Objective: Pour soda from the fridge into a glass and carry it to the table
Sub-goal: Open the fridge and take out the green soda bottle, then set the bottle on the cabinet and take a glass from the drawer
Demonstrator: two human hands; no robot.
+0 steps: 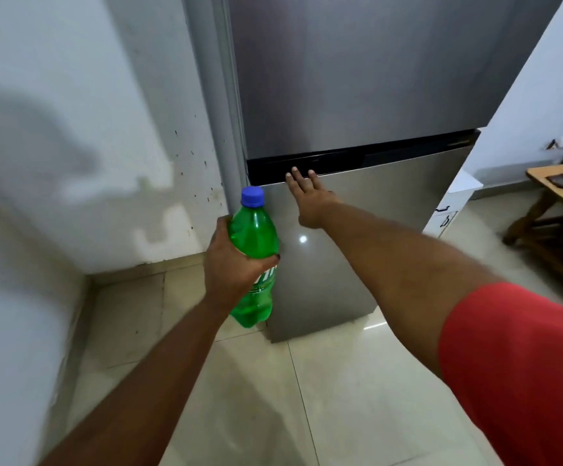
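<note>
Head view, soda bottle (252, 243) upright, cap up, left hand (231, 264) gripping

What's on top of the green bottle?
A blue cap sits on the green bottle. The left hand covers part of its label.
</note>
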